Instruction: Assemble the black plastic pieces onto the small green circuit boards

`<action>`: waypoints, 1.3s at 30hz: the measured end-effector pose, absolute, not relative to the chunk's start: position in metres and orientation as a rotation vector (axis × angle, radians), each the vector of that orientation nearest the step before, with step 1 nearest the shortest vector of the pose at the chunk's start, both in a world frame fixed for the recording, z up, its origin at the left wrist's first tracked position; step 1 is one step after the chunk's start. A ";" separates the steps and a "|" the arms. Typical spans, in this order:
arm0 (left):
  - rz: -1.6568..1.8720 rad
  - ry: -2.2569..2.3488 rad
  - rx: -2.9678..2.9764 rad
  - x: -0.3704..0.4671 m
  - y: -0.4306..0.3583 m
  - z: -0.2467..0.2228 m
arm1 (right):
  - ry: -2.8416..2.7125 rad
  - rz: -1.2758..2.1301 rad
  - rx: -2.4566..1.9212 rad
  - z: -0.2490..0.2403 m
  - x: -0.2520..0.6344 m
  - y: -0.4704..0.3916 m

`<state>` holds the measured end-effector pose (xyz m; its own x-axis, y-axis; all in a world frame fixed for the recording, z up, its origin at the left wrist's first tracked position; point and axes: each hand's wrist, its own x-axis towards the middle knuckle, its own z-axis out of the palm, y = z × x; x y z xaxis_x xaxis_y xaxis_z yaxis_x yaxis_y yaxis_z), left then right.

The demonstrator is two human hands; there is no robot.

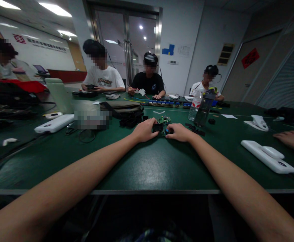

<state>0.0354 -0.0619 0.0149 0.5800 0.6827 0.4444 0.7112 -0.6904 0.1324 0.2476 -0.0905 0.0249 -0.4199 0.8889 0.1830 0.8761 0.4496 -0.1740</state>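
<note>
Both arms reach forward over the green table (147,161). My left hand (146,130) is closed, thumb and fingers around a small black block-shaped part (158,127). Just to its right, my right hand (179,132) pinches a small dark round part with a blue side (168,131); its exact kind is too small to make out. The two hands are close together but apart. Right behind them lies a small heap of green circuit boards (164,119) with pale bits among them. Several black box-like pieces (130,121) stand beyond my left hand.
A clear bottle (195,107) and a dark tumbler (204,109) stand behind my right hand. White power banks lie left (55,123) and right (265,156); a white clip-like device (257,123) sits farther right. A co-worker's hand (291,143) rests at the right edge. Several people sit opposite.
</note>
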 end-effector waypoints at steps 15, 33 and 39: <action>-0.726 -1.213 -2.735 0.035 -0.062 0.015 | -2.443 0.081 -1.520 0.023 0.248 -0.091; -0.742 -1.204 -2.753 0.035 -0.062 0.015 | -2.437 0.074 -1.516 0.023 0.248 -0.091; -0.742 -1.195 -2.753 0.035 -0.061 0.014 | -2.430 0.098 -1.532 0.025 0.247 -0.092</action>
